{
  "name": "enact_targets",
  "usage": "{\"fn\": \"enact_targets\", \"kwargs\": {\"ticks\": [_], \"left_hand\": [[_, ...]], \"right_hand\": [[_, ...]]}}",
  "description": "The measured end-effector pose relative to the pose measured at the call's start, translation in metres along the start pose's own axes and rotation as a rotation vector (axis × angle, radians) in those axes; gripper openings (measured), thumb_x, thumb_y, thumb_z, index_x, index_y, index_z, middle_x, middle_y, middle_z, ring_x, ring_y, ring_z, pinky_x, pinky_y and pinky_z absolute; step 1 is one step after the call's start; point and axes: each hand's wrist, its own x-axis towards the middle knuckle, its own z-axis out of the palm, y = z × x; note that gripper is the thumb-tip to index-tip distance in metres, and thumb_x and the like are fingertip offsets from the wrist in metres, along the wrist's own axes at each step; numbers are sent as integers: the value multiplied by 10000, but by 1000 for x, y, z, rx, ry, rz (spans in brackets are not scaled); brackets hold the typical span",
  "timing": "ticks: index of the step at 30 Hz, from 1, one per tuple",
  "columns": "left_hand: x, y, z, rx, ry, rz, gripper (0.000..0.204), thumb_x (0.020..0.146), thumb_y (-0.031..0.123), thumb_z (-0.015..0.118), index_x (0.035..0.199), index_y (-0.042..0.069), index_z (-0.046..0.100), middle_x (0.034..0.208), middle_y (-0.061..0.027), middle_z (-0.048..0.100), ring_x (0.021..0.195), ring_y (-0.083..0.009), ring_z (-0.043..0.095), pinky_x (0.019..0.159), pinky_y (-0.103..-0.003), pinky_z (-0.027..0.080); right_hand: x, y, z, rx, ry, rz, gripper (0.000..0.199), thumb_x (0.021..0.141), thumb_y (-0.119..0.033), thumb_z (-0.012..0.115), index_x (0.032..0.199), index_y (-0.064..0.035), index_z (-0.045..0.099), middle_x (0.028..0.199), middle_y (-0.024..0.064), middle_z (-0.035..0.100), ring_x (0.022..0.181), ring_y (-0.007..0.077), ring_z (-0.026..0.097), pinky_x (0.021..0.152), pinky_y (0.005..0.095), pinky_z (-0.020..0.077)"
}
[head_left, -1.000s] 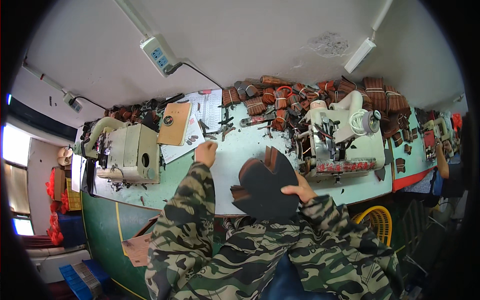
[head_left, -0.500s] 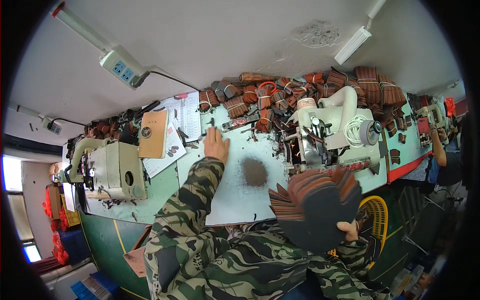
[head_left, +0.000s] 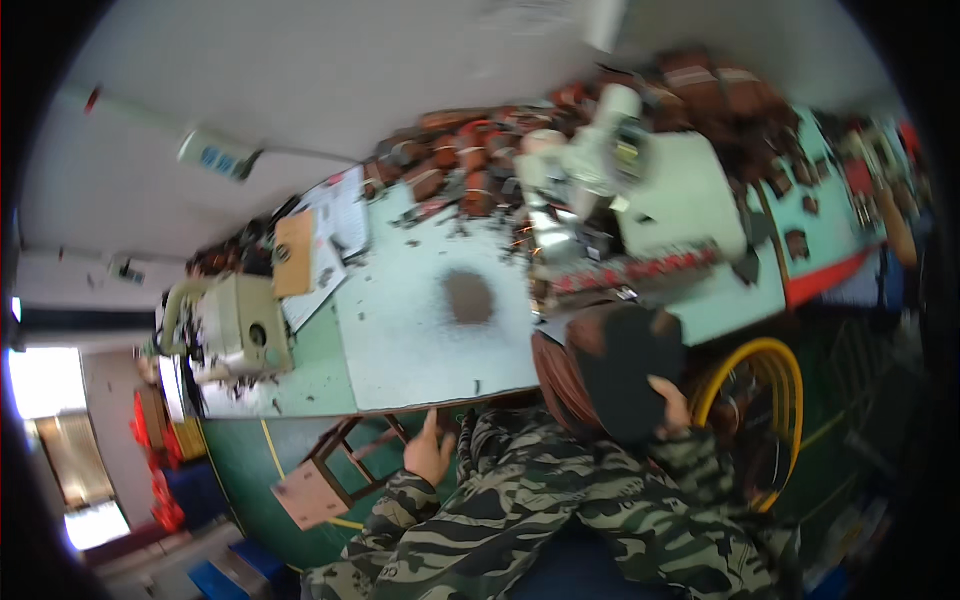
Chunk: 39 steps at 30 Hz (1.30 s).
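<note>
My right hand [head_left: 672,402] grips a thick stack of cut leather pieces [head_left: 632,372], dark grey on the face and reddish brown along the edges. Its thumb lies on the dark face, while its other fingers are hidden behind. The stack is in front of my body, by the table's near edge. My left hand [head_left: 430,457] is low, just off the front edge of the white table [head_left: 400,345], with a finger stretched toward that edge and nothing visible in it. A small dark scrap [head_left: 478,386] lies on the tabletop near there.
A pale machine [head_left: 680,195] stands on the table's right, a second one [head_left: 245,335] on its left. Bundled leather pieces [head_left: 475,190] line the wall. A brown notebook [head_left: 293,252] lies on papers. Below are a wooden stool [head_left: 315,495] and a yellow basket [head_left: 790,400].
My left hand has come back from the middle of the table to its front edge. The leather stack has moved slightly and its fanned pieces look closer together. The whole view has shifted and blurred.
</note>
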Motion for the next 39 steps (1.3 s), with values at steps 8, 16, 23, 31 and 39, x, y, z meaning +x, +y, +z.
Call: {"fn": "enact_targets", "kwargs": {"ticks": [8, 16, 23, 31, 39], "left_hand": [[70, 297, 29, 511, 22, 486, 445, 849, 397, 594, 1000, -20, 564, 1109, -190, 594, 889, -360, 606, 715, -410, 514], [123, 240, 30, -327, -192, 346, 233, 878, 143, 587, 969, -59, 657, 949, -135, 674, 836, -196, 619, 757, -287, 463], [120, 237, 46, -419, -144, 390, 235, 877, 142, 600, 942, -77, 653, 1058, -134, 655, 952, -181, 592, 834, -292, 443], [115, 220, -8, -347, -144, 315, 199, 786, 173, 691, 899, 13, 661, 649, -15, 575, 612, -87, 515, 558, -256, 428], [129, -63, -157, -1020, 178, 16, 369, 926, 91, 533, 1268, -28, 461, 1184, -135, 591, 1088, -237, 572, 951, -347, 445]], "right_hand": [[60, 51, 43, -454, 172, -663, 858, 717, -292, 770, 1337, 75, 303, 1188, 254, 538, 1065, 365, 557, 928, 376, 446], [47, 40, 27, -317, -72, -621, 1040, 674, -501, 775, 1367, 92, 274, 1308, 277, 455, 1231, 346, 465, 1032, 400, 365], [68, 48, 27, -384, -13, -662, 1081, 680, -535, 762, 1352, 138, 248, 1281, 293, 465, 1229, 354, 467, 1038, 383, 368], [80, 56, 17, -218, 2, -496, 982, 716, -428, 774, 1349, 122, 262, 1271, 255, 462, 1162, 300, 500, 990, 369, 409], [74, 59, 21, -183, -5, -526, 886, 732, -342, 775, 1342, 100, 308, 1258, 222, 480, 1164, 270, 492, 992, 362, 398]]}}
